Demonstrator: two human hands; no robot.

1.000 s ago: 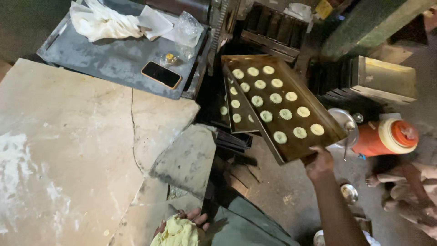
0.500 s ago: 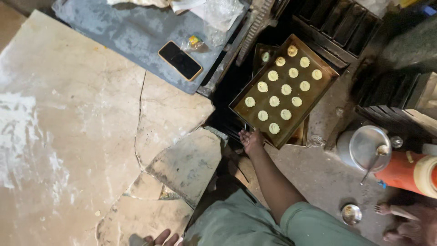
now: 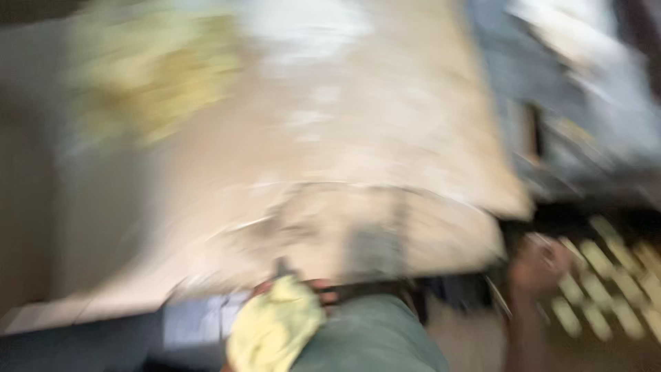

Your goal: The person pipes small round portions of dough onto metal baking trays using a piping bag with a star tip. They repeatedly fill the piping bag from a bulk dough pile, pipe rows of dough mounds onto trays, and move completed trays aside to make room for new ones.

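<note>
Left hand (image 3: 303, 293) low at the near edge of the bench (image 3: 358, 172), fingers wrapped round a pale yellow lump of dough (image 3: 275, 327) — closed on it, only fingertips showing behind the lump. The dough sits right in front of the green-clad body, just off the bench edge, not resting on the stone.

Right hand (image 3: 540, 265) out at the right, beside the bench's corner, at the edge of a dark tray (image 3: 613, 289) set with rows of pale rounds. It looks to be touching the tray rim, but whether the fingers are clamped on it or merely against it I cannot tell (the whole view is smeared by a fast head turn).

Further out: the bench top is pale stone, dusted white with flour, with a crack line running across the near part. A blurred yellowish mass (image 3: 144, 76) lies at the far left of it, likely more dough. Past the far right edge sits a grey surface (image 3: 578, 103) with light crumpled stuff on it, too blurred to name.

Risks from here, as I judge them: the tray hangs low beside the bench with only one hand at it, so a weak hold at one rim could tip it and slide the rounds off. The soft dough, held in one hand clear of the bench, could sag or drop. And with the head swinging, neither hand is being watched closely.
</note>
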